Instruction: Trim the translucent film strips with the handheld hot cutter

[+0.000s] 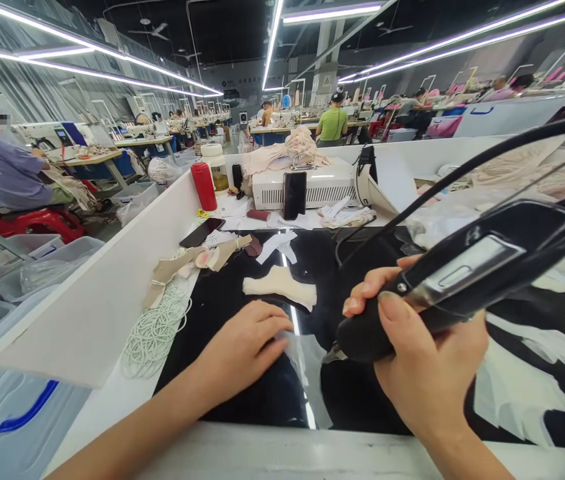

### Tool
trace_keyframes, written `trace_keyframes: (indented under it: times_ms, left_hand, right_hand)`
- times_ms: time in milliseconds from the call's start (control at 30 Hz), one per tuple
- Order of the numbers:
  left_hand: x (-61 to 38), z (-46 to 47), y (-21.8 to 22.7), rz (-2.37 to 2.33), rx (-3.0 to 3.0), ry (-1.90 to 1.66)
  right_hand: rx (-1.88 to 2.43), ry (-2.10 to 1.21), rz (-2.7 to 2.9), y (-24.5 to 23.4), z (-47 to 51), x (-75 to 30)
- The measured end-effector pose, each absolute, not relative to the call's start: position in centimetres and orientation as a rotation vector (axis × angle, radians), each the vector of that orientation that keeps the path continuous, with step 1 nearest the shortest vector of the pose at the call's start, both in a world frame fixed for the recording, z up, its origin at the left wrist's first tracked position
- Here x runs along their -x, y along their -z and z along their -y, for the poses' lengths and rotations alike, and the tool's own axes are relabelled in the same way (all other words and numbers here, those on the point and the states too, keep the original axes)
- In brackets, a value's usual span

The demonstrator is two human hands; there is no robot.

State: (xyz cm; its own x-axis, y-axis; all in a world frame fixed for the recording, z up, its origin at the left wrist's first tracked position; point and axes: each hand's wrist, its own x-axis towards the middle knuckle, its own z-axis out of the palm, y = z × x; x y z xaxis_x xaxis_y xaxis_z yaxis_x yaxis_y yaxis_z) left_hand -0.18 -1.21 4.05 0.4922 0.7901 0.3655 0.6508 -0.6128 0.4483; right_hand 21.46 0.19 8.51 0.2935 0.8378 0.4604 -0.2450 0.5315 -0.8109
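Note:
My right hand is wrapped round a black corded handheld power tool with a silver panel. Its narrow metal tip points left, at the edge of a thin translucent white fabric piece. That piece lies on a glossy black work surface. Palm down, my left hand rests with its fingers stretched out, fingertips at the piece's upper left edge. Beyond it lies a cream shaped piece. Several pale cut pieces lie to the right of my right hand.
A white side wall bounds the left, beside a heap of pale green cord. Behind are a flat phone, an upright phone, a red bottle and a white machine. A cable arcs at right. A person sits left.

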Motion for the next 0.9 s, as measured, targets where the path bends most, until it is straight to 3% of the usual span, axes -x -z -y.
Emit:
trace_keyframes:
  times_ms: [567,900]
  left_hand:
    - [-3.5,4.0,-5.1,-1.259,-2.298,-0.338]
    - [-3.1,4.0,-4.3,-1.232,-2.271,-0.403]
  right_hand:
    - [0.651,-0.815,1.04,-8.0,0.5,-20.6]
    - [0.576,-0.902,1.054,-7.8,1.7,-21.0]
